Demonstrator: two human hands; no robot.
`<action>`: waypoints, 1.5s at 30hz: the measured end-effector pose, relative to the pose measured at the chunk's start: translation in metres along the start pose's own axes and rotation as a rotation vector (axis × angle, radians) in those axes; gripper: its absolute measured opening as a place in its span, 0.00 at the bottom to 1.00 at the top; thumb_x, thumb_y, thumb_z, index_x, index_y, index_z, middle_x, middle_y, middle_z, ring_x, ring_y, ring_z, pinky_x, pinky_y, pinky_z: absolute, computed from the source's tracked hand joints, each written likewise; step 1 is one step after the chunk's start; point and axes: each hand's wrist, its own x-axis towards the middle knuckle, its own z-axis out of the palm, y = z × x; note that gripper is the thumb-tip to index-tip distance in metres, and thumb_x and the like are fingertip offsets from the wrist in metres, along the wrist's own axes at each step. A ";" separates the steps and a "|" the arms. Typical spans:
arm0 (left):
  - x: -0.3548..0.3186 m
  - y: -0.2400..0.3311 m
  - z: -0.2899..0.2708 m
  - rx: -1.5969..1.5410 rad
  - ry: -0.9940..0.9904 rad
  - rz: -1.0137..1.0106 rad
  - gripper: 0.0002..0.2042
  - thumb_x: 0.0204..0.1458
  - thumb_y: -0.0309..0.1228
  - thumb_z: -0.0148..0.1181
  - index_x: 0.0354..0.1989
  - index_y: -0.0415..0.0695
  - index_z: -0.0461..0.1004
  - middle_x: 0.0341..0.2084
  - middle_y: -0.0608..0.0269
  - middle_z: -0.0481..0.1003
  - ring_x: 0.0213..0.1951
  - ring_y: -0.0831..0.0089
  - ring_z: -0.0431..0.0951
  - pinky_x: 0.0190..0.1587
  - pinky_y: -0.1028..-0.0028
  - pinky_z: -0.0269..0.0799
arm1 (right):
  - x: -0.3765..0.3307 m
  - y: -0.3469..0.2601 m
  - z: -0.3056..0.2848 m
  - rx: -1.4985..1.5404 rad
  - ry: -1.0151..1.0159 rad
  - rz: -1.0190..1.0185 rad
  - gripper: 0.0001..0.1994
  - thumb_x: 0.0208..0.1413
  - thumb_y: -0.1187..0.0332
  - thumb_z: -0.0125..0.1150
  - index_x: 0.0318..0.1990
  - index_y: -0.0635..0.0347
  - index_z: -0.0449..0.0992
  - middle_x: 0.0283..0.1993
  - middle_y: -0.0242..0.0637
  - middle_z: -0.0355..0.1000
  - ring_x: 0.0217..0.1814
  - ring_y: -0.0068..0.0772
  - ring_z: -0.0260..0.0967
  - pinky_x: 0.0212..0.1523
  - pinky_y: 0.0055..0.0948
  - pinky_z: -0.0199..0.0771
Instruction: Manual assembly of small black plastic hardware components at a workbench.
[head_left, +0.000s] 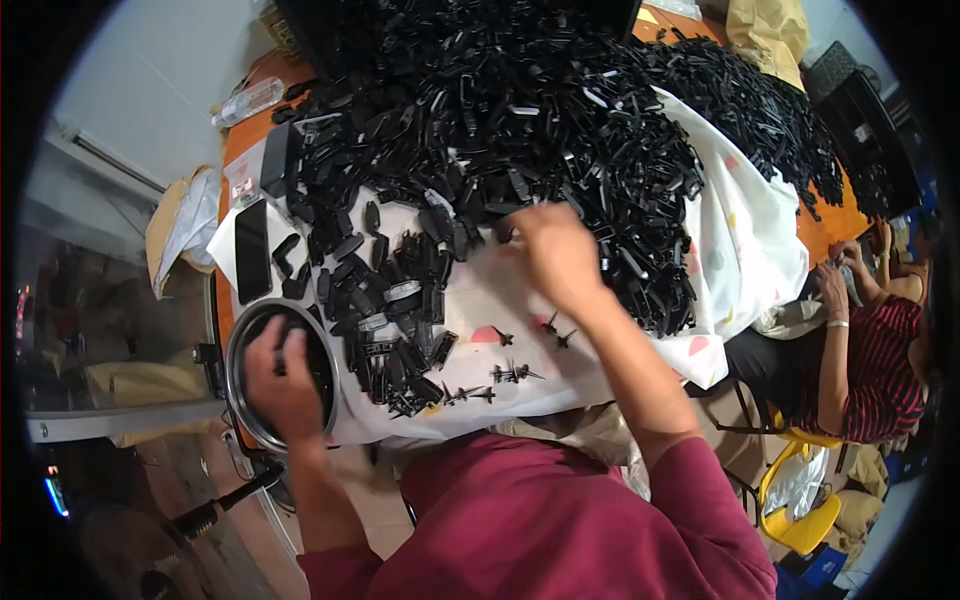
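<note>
At the left, my left hand (284, 385) is over a round metal bowl (236, 395) with a dark inside. Its thumb and finger look spread, though slightly blurred, and I see nothing held. My right hand (556, 255) reaches to the near edge of a large heap of small black plastic pieces (520, 110). Its fingers are bent together around a dark piece (504, 230), partly hidden. Between my arms, a looser group of black pieces (385, 300) lies on a white cloth (480, 300). Several small spiky black parts (515, 373) lie near the cloth's front edge.
A black phone (252, 252) lies beside the bowl, with a clear plastic bottle (250, 102) farther back. More black pieces (750, 110) cover the right side of the orange table (835, 222). Another person (860, 360) sits at the right, near a yellow chair (800, 530).
</note>
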 end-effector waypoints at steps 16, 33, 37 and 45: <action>0.014 0.084 0.140 0.297 -0.418 0.406 0.13 0.37 0.38 0.63 0.31 0.49 0.75 0.29 0.66 0.72 0.40 0.66 0.67 0.41 0.64 0.55 | -0.017 -0.015 -0.018 0.790 0.138 0.165 0.12 0.52 0.76 0.54 0.44 0.63 0.67 0.30 0.36 0.69 0.26 0.21 0.68 0.23 0.20 0.69; 0.008 0.105 0.086 -1.388 -0.803 -0.174 0.18 0.41 0.21 0.64 0.43 0.36 0.71 0.40 0.62 0.69 0.39 0.78 0.71 0.39 0.80 0.71 | -0.050 -0.028 -0.055 1.677 0.000 0.282 0.13 0.52 0.76 0.54 0.46 0.65 0.67 0.38 0.42 0.70 0.33 0.31 0.71 0.27 0.25 0.75; 0.014 0.112 0.075 -1.129 -0.697 0.081 0.15 0.38 0.21 0.66 0.37 0.37 0.75 0.37 0.60 0.70 0.34 0.78 0.74 0.29 0.81 0.73 | -0.047 -0.028 -0.069 0.797 0.153 -0.226 0.14 0.48 0.79 0.55 0.45 0.64 0.72 0.34 0.41 0.70 0.31 0.29 0.67 0.29 0.23 0.68; 0.020 0.114 0.057 -0.763 -0.729 0.309 0.13 0.38 0.24 0.66 0.35 0.35 0.74 0.28 0.61 0.73 0.22 0.81 0.72 0.25 0.82 0.68 | -0.056 -0.021 -0.072 0.397 0.129 -0.362 0.23 0.34 0.85 0.57 0.44 0.60 0.73 0.31 0.39 0.69 0.27 0.36 0.64 0.26 0.28 0.65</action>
